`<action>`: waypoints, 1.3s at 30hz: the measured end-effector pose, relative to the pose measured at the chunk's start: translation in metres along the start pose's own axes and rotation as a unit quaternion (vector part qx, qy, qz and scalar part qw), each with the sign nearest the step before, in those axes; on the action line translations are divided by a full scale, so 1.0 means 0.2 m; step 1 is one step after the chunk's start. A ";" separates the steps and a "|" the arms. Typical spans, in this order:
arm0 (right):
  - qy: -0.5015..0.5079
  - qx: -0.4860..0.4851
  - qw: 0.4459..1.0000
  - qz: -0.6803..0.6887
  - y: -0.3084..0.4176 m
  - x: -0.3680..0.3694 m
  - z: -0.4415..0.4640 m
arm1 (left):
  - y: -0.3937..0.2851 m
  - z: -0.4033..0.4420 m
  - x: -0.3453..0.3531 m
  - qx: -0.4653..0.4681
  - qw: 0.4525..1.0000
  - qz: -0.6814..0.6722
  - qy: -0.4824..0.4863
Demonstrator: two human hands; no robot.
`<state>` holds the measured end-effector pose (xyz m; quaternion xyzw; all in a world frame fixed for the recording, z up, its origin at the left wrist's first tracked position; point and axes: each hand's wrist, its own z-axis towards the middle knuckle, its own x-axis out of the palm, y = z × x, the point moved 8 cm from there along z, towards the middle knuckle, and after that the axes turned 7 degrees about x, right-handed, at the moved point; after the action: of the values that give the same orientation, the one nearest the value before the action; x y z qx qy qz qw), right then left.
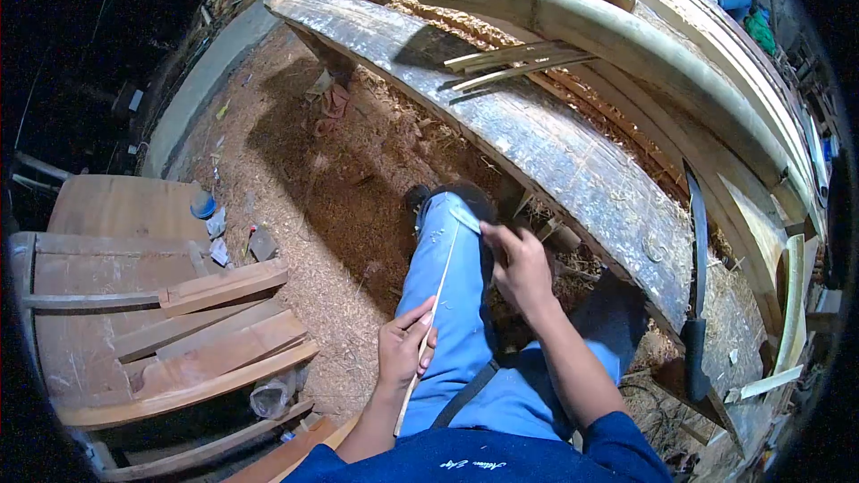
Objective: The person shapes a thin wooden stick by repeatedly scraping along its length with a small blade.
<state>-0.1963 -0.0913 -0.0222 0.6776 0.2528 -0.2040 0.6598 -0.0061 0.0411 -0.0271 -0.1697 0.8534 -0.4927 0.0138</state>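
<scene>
My left hand (404, 346) is closed around a thin pale strip of wood or bamboo (446, 268), which slants up along my left thigh. In my right hand (523, 273), the fingers are closed on a small knife; its short, light blade (464, 217) lies against the strip near its far end, over my knee. The knife's handle is hidden in my fist. Small shavings stick to the blue trousers (438, 259) under the strip.
A worn plank bench (528, 134) crosses ahead, carrying several split strips (519, 63). A thick bamboo pole (617, 27) lies behind it. To the right rests a long knife (698, 259) with a black handle. Wood pieces (224, 340) are stacked at left; sawdust (304, 206) covers the ground.
</scene>
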 end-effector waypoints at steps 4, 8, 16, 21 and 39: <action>0.006 0.038 0.986 0.163 -0.13 0.07 0.09 | -0.01 0.00 0.00 0.002 1.000 0.011 0.000; -0.024 0.022 0.982 0.187 -0.03 -0.01 0.02 | -0.02 0.01 0.00 0.002 1.000 0.010 -0.011; -0.042 -0.018 0.997 0.060 0.05 -0.01 -0.10 | 0.01 0.01 -0.02 -0.013 0.999 0.022 -0.019; -0.060 0.067 0.988 0.129 -0.47 0.23 0.09 | 0.00 -0.02 0.00 -0.022 0.999 0.034 -0.015; 0.073 0.043 0.996 -0.028 -0.52 0.25 0.26 | -0.12 0.12 -0.06 0.048 0.999 -0.008 -0.015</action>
<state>-0.2172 -0.1399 -0.1375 0.7114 0.3102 -0.1828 0.6036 0.0174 0.0133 -0.0206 -0.1830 0.8269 -0.5309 0.0304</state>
